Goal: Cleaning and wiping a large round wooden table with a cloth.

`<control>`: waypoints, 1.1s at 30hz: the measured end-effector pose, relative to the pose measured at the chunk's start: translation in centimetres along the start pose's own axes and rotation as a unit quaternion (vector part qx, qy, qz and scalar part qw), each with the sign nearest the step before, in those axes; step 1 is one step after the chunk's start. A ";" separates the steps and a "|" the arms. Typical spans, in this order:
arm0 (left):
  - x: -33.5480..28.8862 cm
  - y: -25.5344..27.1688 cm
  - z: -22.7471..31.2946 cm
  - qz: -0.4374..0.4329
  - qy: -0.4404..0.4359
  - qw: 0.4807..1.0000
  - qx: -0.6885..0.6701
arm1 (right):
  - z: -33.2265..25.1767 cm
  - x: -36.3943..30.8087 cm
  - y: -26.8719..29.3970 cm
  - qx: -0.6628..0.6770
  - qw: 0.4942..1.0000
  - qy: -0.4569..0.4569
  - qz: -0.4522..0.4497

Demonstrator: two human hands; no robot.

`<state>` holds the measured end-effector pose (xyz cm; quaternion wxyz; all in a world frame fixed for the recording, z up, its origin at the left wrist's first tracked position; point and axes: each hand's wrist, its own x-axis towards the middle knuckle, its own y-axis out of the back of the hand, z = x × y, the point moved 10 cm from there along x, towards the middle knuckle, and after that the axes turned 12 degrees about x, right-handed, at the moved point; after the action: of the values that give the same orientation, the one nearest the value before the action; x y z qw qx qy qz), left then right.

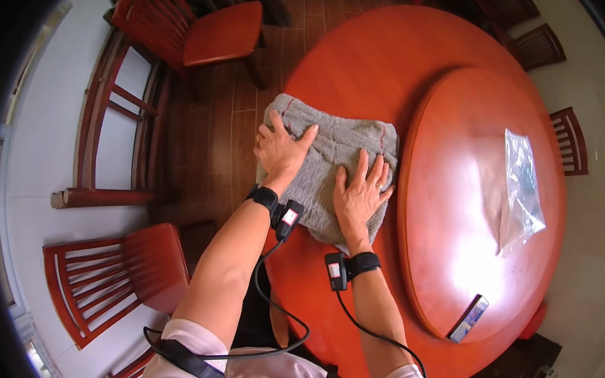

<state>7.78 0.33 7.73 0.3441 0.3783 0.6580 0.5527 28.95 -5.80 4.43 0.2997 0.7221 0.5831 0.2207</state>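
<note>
A grey towel [322,166], folded into a thick pad with thin reddish stripes near its far corners, lies at the left edge of the round red table [369,59]. My left hand [280,152] rests on the towel's left side, fingers spread, palm down. On its right side my right hand [362,197] presses flat, with fingers apart and a ring on one finger. Neither hand grips the fabric. Each wrist wears a black strap with a small cabled box.
A raised round turntable [444,200] takes up the table's right part, bearing a clear plastic bag [521,188] and a phone [468,319]. Red wooden chairs stand at the upper left [222,32] and lower left [158,266]. A dark wooden frame [94,123] leans by the left wall.
</note>
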 end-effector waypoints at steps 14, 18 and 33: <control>-2.8 -1.3 0.6 0.036 0.028 0.999 -0.020 | 2.8 -1.3 0.3 -0.002 1.000 0.016 -0.009; -3.1 -1.8 0.7 0.027 0.026 0.999 -0.021 | 3.3 -1.6 0.1 -0.007 1.000 0.009 -0.003; -2.6 -3.6 0.0 0.013 0.026 0.999 -0.022 | 3.8 -1.5 -0.9 -0.012 1.000 0.015 0.017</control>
<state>8.59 -2.39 4.22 0.3277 0.3644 0.6493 0.5816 30.46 -7.84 1.13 0.2955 0.7253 0.5722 0.2433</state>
